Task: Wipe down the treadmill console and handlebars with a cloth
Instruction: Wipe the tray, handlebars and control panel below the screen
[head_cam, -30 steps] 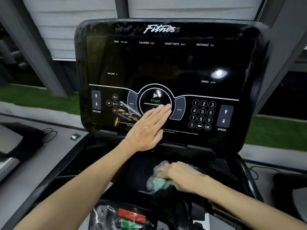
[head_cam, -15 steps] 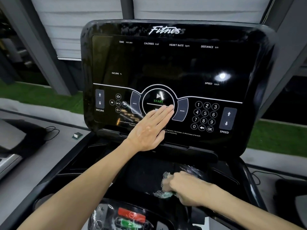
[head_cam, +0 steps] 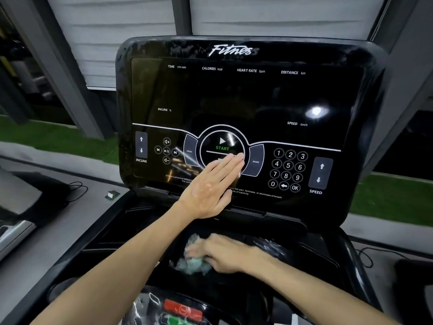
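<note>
The black glossy treadmill console [head_cam: 234, 95] fills the middle of the view, its screen dark. My left hand [head_cam: 210, 184] lies flat on its lower centre, fingers straight, fingertips under the START ring. Below it is the dark tray [head_cam: 131, 226] of the console. There my right hand [head_cam: 225, 254] presses a crumpled pale green cloth [head_cam: 194, 263] against the tray, fingers curled over it. The hand and cloth are blurred by motion. A dark handlebar [head_cam: 358, 259] curves down the right side.
A panel with a red stop button [head_cam: 182, 307] and a green button sits at the bottom edge. Another machine [head_cam: 28, 195] with a black cable stands on the grey floor at left. Green turf and grey pillars lie behind.
My right hand has slid the cloth leftward across the tray, after going right half a second ago. My left hand stays flat on the console.
</note>
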`<state>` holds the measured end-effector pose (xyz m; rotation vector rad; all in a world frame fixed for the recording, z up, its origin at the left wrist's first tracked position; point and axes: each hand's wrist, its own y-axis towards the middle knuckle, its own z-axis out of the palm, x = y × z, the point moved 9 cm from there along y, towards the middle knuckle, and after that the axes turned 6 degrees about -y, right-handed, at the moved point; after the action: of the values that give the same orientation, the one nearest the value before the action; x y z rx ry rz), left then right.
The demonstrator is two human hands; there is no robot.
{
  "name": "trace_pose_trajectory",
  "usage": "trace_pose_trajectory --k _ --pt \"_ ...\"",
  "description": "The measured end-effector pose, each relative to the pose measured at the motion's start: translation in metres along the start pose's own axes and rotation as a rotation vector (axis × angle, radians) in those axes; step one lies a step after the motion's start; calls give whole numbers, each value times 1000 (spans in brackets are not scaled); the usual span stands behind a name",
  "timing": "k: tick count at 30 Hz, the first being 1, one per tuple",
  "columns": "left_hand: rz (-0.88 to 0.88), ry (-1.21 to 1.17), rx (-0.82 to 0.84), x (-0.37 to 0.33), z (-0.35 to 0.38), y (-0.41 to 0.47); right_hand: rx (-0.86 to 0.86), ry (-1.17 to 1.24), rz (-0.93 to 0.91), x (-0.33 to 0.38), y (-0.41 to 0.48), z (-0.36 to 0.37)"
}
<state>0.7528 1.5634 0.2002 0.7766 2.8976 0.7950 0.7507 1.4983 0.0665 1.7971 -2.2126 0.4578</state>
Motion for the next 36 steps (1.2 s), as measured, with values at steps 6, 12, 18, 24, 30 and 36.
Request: trace_pose_trajectory --k 6,12,18,24,30,36 --pt "1 -17 6 0 -1 0 -34 -508 163 -11 8 -18" --pt "-11 -30 22 0 0 -1 64 -134 -56 21 -39 -10" --pt "-9 -10 14 0 0 -1 -300 112 267 -24 -95 -39" --pt "-4 3 -7 1 0 -1 -369 -305 226 -31 -129 -36" --pt "6 -5 -9 0 1 -1 -405 -456 210 -43 -145 -23" --pt "9 -1 -8 0 2 -1 -396 -24 440 -64 -171 -13"
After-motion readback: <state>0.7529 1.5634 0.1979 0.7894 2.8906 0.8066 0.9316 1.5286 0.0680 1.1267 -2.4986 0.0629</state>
